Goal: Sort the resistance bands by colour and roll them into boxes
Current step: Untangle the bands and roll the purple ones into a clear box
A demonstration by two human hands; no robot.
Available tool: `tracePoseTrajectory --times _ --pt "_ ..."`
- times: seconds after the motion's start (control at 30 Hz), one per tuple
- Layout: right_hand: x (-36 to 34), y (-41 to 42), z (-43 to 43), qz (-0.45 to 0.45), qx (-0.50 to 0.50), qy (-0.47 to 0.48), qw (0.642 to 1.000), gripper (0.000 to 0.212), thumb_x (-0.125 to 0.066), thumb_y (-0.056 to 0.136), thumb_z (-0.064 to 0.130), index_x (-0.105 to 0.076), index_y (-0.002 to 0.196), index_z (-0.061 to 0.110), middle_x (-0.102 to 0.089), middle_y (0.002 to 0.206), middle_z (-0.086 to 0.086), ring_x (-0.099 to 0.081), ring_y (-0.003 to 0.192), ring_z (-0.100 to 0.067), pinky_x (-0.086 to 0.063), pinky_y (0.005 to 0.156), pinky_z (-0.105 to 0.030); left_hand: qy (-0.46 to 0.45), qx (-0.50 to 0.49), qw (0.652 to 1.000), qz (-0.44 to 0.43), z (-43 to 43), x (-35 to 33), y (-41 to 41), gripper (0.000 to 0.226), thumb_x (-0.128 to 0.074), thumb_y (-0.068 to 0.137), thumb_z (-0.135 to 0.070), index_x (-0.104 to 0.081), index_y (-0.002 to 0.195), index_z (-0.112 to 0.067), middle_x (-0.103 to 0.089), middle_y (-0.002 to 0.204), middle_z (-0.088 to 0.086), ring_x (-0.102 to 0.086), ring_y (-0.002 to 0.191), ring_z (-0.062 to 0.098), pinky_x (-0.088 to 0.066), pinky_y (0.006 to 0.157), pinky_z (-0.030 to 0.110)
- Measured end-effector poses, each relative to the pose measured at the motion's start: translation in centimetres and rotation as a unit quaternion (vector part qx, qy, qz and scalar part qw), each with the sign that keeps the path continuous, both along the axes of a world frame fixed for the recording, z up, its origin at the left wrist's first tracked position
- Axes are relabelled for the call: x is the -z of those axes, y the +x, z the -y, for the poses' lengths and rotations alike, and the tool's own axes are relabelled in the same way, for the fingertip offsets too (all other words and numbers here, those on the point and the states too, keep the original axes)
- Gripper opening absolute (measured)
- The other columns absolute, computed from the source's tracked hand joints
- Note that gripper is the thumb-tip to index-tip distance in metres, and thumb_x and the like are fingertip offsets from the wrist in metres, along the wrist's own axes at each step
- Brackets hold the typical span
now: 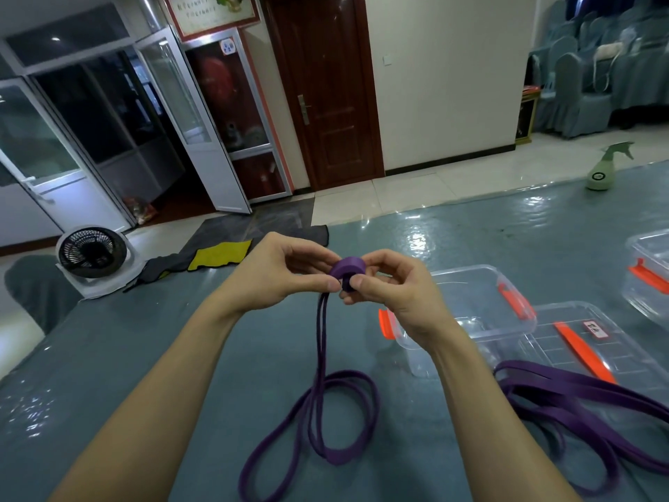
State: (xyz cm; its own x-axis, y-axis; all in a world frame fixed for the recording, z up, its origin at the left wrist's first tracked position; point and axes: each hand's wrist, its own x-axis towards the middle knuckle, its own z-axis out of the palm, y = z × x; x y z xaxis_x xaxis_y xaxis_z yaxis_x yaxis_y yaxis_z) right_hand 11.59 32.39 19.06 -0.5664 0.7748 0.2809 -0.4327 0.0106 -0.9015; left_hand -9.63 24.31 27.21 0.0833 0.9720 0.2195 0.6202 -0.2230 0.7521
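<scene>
Purple resistance band [345, 275], partly rolled: left hand [278, 273] and right hand [392, 288] pinch the small coil above the table [108, 356]; most length trails loose; near-right clear box [478, 306] holds no band; another purple pile [579, 403] waits right

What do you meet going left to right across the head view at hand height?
From the left: floor fan → yellow cloth → left hand → rolled purple band → right hand → open clear box → box lid → second clear box.
</scene>
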Motion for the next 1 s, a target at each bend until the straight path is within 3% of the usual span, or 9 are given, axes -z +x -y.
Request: tracePoseTrajectory --times 0.1,0.23,0.33,0.5,0.6,0.67,0.77,0.9,1.0 --pt "0.3 -0.1 -0.1 -0.032 0.003 -0.026 0.999 0.039 -0.081 0.083 0.002 -0.065 0.114 -0.014 -0.065 0.098 -0.033 -0.078 0.082 -0.043 -0.064 0.095 -0.056 0.003 -0.01 0.998 0.066 -0.1 1.1 0.3 0.042 -0.094 0.075 -0.025 -0.083 0.115 -0.016 -0.086 0.102 0.004 -0.083 0.098 0.021 -0.063 0.089 0.023" --pt "0.7 -0.2 -0.7 -0.06 0.004 -0.025 0.998 0.041 -0.081 0.081 0.013 -0.071 0.115 -0.007 -0.075 0.102 -0.025 -0.076 0.091 -0.033 -0.064 0.087 -0.041 0.002 -0.026 0.996 0.087 -0.5 2.0 0.7 0.043 -0.092 0.078 -0.025 -0.082 0.118 -0.014 -0.085 0.105 0.005 -0.082 0.101 0.023 -0.065 0.093 0.03" --pt "1.3 -0.5 -1.0 -0.049 0.037 -0.016 0.998 0.042 -0.082 0.083 0.02 -0.073 0.118 -0.002 -0.078 0.099 -0.014 -0.07 0.087 -0.018 -0.054 0.082 -0.034 0.001 -0.032 0.993 0.115 -0.8 2.3 1.2 0.041 -0.094 0.076 -0.028 -0.084 0.115 -0.019 -0.085 0.106 0.005 -0.082 0.101 0.023 -0.064 0.091 0.028" --pt "2.6 -1.1 -0.7 -0.083 0.046 -0.039 0.995 0.025 -0.079 0.092 0.018 -0.075 0.115 0.009 -0.079 0.092 -0.001 -0.068 0.081 -0.007 -0.052 0.077 -0.018 0.034 -0.058 0.982 0.179 -1.2 3.5 2.2 0.036 -0.095 0.074 -0.023 -0.086 0.109 -0.027 -0.085 0.107 0.006 -0.083 0.103 0.024 -0.064 0.091 0.027" --pt "3.3 -1.5 -0.1 -0.097 0.033 -0.089 0.991 0.027 -0.085 0.089 0.019 -0.076 0.113 0.012 -0.076 0.094 -0.004 -0.059 0.083 -0.015 -0.047 0.078 -0.025 0.032 -0.06 0.983 0.168 -1.1 3.9 2.4 0.042 -0.095 0.072 -0.022 -0.084 0.113 -0.023 -0.085 0.108 0.004 -0.082 0.104 0.022 -0.064 0.089 0.025" --pt "3.5 -1.3 0.1 -0.074 0.019 -0.092 0.993 0.032 -0.082 0.087 0.018 -0.073 0.115 0.005 -0.076 0.095 -0.011 -0.059 0.086 -0.024 -0.046 0.079 -0.031 0.028 -0.069 0.989 0.131 -0.8 3.9 2.2 0.044 -0.095 0.072 -0.022 -0.083 0.115 -0.018 -0.085 0.106 0.003 -0.083 0.102 0.022 -0.065 0.089 0.027" --pt "2.8 0.3 -0.5 0.115 0.019 0.045 0.992 0.028 -0.084 0.092 0.015 -0.074 0.117 0.006 -0.08 0.095 -0.004 -0.07 0.077 -0.024 -0.052 0.072 -0.036 -0.013 -0.075 0.997 0.012 -0.4 2.8 1.2 0.041 -0.098 0.074 -0.017 -0.083 0.113 -0.014 -0.086 0.099 0.001 -0.083 0.093 0.017 -0.066 0.089 0.031" --pt "1.2 1.1 -0.5 0.287 0.077 0.223 0.929 0.048 -0.096 0.079 0.038 -0.077 0.122 0.029 -0.073 0.105 0.01 -0.065 0.065 -0.007 -0.05 0.062 -0.019 -0.08 -0.045 0.965 -0.246 -0.1 0.5 1.5 0.044 -0.1 0.077 -0.027 -0.067 0.106 -0.033 -0.084 0.092 -0.01 -0.078 0.083 0.0 -0.066 0.084 0.034" --pt "0.7 0.0 0.5 0.331 0.059 0.285 0.898 0.037 -0.094 0.081 0.036 -0.082 0.115 0.026 -0.072 0.097 0.006 -0.066 0.08 -0.012 -0.057 0.078 -0.033 -0.11 -0.021 0.939 -0.325 -0.2 -0.7 2.5 0.056 -0.099 0.076 -0.037 -0.048 0.098 -0.037 -0.083 0.092 -0.013 -0.073 0.078 -0.005 -0.064 0.074 0.036"
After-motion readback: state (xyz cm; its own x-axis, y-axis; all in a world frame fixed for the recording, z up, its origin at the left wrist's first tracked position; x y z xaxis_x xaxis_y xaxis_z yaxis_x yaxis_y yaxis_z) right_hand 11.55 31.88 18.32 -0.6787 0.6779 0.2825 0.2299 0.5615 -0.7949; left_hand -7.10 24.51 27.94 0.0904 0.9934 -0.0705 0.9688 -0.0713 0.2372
